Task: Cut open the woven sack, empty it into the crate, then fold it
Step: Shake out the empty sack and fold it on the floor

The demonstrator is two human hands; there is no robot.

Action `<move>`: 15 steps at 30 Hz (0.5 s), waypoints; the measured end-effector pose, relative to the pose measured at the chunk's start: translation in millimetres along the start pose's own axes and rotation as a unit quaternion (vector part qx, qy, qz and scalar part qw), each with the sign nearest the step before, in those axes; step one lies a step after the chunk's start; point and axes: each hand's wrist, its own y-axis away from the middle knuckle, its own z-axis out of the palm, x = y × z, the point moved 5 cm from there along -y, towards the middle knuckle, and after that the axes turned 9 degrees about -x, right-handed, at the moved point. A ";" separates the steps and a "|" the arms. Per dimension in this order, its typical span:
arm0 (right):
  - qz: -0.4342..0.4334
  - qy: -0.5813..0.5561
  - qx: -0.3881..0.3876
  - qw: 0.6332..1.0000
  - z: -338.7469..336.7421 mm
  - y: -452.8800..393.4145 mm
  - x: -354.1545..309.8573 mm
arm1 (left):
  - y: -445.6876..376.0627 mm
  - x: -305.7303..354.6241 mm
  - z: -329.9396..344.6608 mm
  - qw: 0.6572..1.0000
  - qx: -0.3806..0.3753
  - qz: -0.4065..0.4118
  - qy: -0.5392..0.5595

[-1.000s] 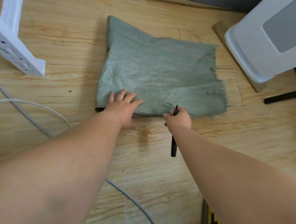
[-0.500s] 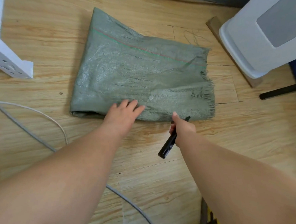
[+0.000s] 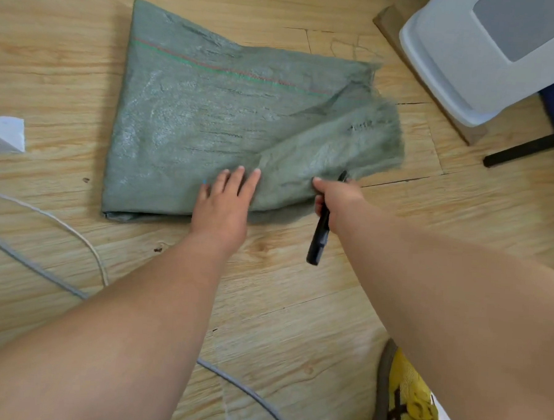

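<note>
A grey-green woven sack (image 3: 229, 117) lies flat and folded on the wooden floor, its frayed cut edge at the right. My left hand (image 3: 224, 204) presses flat on the sack's near edge with fingers spread. My right hand (image 3: 337, 200) grips a black utility knife (image 3: 320, 234), handle pointing back toward me, and its thumb and fingers also pinch the sack's near right corner, which is lifted and folded slightly inward. The knife's tip shows just past the hand.
A white plastic crate (image 3: 489, 57) stands at the upper right on a wooden board (image 3: 427, 76). Grey and white cables (image 3: 75, 241) run across the floor at the left. A white perforated piece (image 3: 3, 134) sits at the left edge. A black leg (image 3: 529, 149) lies at right.
My right hand moved forward onto the sack's near right corner and lifted it inward, knife still in hand. My left hand stays pressed on the near edge.
</note>
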 end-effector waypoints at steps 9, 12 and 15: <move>0.019 0.020 0.046 0.999 5.3 -5.6 30.6 | -15.2 -6.2 0.8 0.990 -0.086 -0.012 -0.113; 0.095 -0.033 0.037 0.994 6.2 2.0 48.8 | -24.7 1.6 -11.4 0.996 -0.083 -0.024 -0.034; 0.102 -0.177 -0.055 0.977 16.2 15.6 49.1 | -22.6 8.5 -10.1 0.992 -0.103 -0.024 0.067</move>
